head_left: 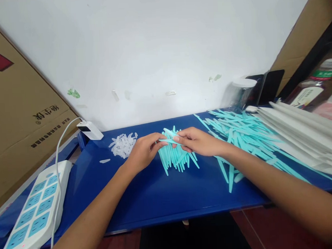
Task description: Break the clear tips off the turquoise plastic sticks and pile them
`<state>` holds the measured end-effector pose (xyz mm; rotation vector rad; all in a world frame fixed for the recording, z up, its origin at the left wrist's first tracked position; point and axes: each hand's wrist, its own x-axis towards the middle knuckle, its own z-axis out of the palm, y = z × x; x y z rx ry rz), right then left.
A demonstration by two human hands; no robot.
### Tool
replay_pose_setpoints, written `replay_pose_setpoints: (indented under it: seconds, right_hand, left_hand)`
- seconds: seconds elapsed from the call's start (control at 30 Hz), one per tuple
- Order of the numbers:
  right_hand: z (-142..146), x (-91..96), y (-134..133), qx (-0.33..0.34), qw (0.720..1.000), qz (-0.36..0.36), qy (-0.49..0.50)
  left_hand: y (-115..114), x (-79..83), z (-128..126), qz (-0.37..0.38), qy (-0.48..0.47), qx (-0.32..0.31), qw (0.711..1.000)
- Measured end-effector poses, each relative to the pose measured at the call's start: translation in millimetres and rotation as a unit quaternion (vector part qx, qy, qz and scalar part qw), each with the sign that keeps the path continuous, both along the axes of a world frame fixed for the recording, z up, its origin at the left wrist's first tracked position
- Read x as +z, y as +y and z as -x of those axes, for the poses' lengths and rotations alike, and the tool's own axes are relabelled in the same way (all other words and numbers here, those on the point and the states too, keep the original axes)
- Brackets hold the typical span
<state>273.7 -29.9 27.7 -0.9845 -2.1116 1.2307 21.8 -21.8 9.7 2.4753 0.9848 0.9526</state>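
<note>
Over the middle of the blue table, my left hand (145,149) is closed in a pinch at the left end of a slim turquoise plastic stick (167,140). My right hand (196,140) grips the other end of that stick between thumb and fingers. A second turquoise stick (169,131) slants out of the right hand's fingers. Just below both hands lies a small pile of similar sticks (172,157), mostly pointing toward me. Left of my left hand is a heap of small translucent white plastic pieces (122,145), with one loose piece (105,161) beside it.
A larger spread of turquoise sticks (241,135) lies on the right, partly under my right forearm. White packaging sheets (302,136), a lidded clear jar (239,94) and a bottle (311,85) stand beyond. At left are a power strip (39,205), a small white device (90,130) and cardboard (20,110).
</note>
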Motion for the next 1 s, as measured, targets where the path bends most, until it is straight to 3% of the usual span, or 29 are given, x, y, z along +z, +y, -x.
replay_pose_setpoints:
  seconds: [0.07,0.2,0.47,0.6,0.73,0.8,1.0]
  right_hand:
    - [0,0.5,-1,-0.001,1.000,-0.011,-0.004]
    - [0,3.4,-4,-0.005,0.996,-0.081,-0.038]
    - [-1,9.0,-10,0.063,0.993,-0.030,-0.094]
    - [-2,9.9,-11,0.057,0.991,-0.073,-0.093]
    - [-4,10.1,-10,-0.005,0.986,-0.157,-0.053]
    - [-5,9.8,-9,0.007,0.983,-0.177,-0.048]
    - [-5,12.1,-9,0.039,0.987,-0.151,-0.048]
  left_hand:
    - [0,2.6,1,-0.022,0.003,-0.009,1.000]
    - [0,5.7,1,0.005,-0.026,-0.024,0.999]
    - [-12,14.1,-6,0.106,-0.024,-0.085,0.990]
    - [-15,18.2,-7,0.121,-0.019,-0.074,0.990]
    - [-10,19.1,-2,0.113,-0.020,-0.052,0.992]
    - [-9,19.8,0,0.110,-0.019,-0.049,0.993]
    - [-13,26.2,-1,0.105,0.010,-0.063,0.992]
